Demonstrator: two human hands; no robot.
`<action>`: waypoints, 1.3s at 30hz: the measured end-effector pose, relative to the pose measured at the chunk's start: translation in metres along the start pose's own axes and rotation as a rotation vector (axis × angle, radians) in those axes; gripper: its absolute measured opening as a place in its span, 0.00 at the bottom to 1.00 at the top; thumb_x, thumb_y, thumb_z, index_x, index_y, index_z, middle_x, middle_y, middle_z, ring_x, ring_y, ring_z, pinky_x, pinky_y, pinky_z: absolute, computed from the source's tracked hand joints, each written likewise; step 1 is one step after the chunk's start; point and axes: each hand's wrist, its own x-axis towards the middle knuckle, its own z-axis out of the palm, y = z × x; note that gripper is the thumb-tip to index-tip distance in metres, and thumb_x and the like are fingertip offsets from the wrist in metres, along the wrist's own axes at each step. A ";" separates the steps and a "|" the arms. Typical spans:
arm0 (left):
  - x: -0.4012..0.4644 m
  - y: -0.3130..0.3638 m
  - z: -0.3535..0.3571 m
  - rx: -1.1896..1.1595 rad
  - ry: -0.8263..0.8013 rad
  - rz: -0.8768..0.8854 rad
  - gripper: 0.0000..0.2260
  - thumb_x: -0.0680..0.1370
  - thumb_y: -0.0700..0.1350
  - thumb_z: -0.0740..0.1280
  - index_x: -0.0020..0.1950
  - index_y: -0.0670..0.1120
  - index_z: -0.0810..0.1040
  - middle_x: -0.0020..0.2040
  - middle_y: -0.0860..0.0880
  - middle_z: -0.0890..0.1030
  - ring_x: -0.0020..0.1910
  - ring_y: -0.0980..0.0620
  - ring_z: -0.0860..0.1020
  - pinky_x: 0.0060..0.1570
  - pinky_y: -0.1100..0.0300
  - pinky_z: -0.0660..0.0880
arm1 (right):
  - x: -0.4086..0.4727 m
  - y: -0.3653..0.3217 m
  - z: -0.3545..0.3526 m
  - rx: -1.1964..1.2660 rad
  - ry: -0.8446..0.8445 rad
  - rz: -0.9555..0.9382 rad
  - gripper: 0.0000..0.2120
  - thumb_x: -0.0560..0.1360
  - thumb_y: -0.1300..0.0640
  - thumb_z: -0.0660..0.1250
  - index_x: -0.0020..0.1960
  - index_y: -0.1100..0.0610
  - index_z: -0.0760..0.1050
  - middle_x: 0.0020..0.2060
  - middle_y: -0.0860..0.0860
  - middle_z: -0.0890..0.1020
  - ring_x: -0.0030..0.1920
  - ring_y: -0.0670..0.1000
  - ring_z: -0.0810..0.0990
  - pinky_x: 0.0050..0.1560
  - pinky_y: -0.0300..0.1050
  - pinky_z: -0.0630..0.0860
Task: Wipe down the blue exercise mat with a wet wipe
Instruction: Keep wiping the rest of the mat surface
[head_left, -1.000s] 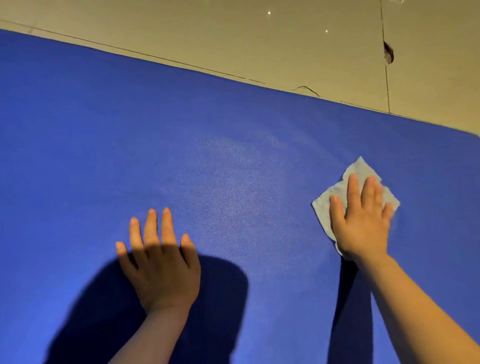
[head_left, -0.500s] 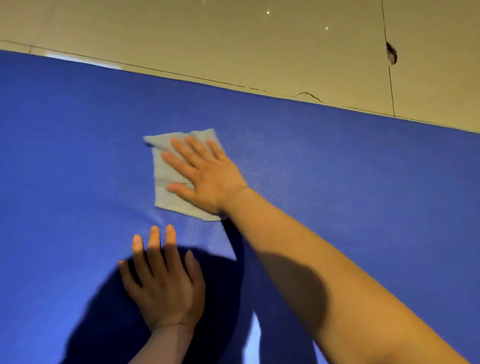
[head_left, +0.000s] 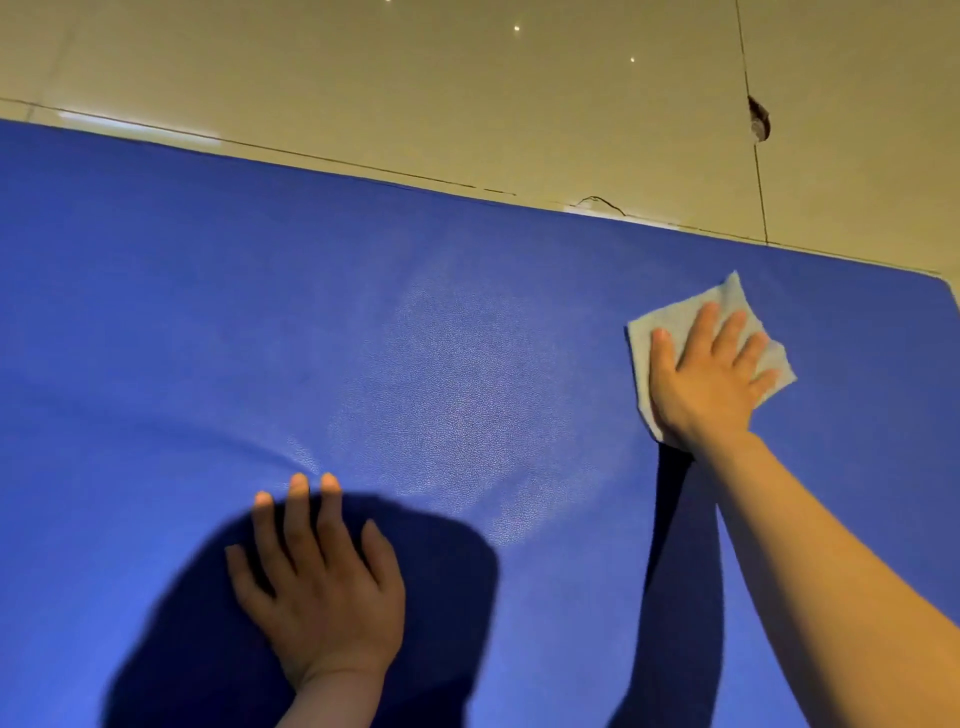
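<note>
Now, mat: the big blue mat (head_left: 208, 322) fills most of the frame, shiny in the middle.
Wipe: a pale wet wipe (head_left: 670, 322) lies at middle right.
Right hand (head_left: 706, 374): flat, fingers spread, pressing the wipe.
Left hand (head_left: 322, 587): flat on the mat, lower left.
Floor (head_left: 415, 78): tan tiles on top.

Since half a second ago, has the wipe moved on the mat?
Yes. The wipe slid right, away from the resting left hand, toward the mat's right corner.

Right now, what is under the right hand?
Under the right hand lies the wipe, pressed flat on the blue mat. Its corners stick out past the fingers. The middle of the wipe is covered by the palm.
</note>
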 end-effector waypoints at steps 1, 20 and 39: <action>0.001 0.000 0.000 0.005 0.005 0.003 0.20 0.79 0.49 0.56 0.66 0.40 0.73 0.68 0.39 0.72 0.72 0.37 0.64 0.70 0.37 0.55 | -0.004 -0.021 0.005 -0.016 -0.004 -0.064 0.32 0.82 0.38 0.44 0.80 0.50 0.38 0.79 0.55 0.40 0.78 0.59 0.36 0.74 0.66 0.36; -0.003 -0.004 0.005 0.066 0.034 0.042 0.19 0.80 0.48 0.56 0.66 0.41 0.74 0.67 0.40 0.74 0.70 0.37 0.68 0.68 0.37 0.59 | 0.024 -0.184 0.018 -0.172 -0.076 -0.735 0.29 0.83 0.39 0.44 0.80 0.47 0.41 0.79 0.50 0.43 0.79 0.52 0.41 0.76 0.53 0.37; -0.002 -0.003 0.001 0.004 -0.001 0.007 0.20 0.81 0.49 0.54 0.68 0.41 0.70 0.68 0.39 0.71 0.72 0.37 0.64 0.69 0.37 0.56 | 0.033 0.037 -0.011 0.000 0.008 -0.094 0.31 0.83 0.39 0.43 0.80 0.52 0.42 0.79 0.54 0.42 0.79 0.55 0.40 0.77 0.54 0.38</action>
